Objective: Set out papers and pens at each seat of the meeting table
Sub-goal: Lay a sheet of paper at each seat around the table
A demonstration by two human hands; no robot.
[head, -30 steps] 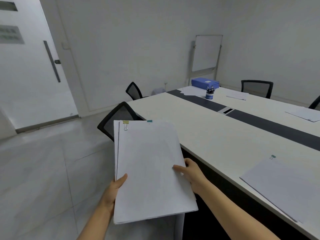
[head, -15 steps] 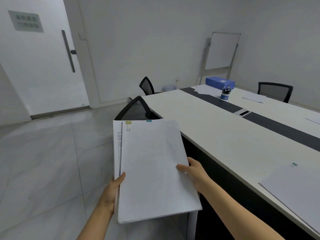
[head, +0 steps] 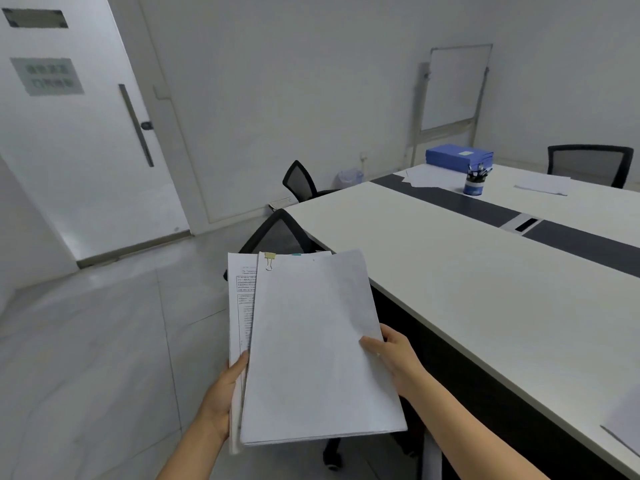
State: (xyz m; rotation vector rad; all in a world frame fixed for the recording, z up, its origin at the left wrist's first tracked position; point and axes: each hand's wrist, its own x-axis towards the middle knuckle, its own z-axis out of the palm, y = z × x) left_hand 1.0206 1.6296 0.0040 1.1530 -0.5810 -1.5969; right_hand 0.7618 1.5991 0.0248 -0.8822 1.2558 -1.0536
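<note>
clipped papers (head: 311,341) held beside the near edge of the table (head: 450,271); left hand (head: 221,393) and right hand (head: 391,358) each grip a side, thumbs on top, fingers hidden beneath. a chair (head: 273,237) is partly covered behind them; another sheet set (head: 627,420) is cut off lower right.

White paper stack (head: 318,348) with a yellow binder clip (head: 269,258), white table (head: 450,289) split by a black strip (head: 446,201), blue file box (head: 459,156), blue pen cup (head: 473,187), black mesh chair (head: 277,235).
</note>
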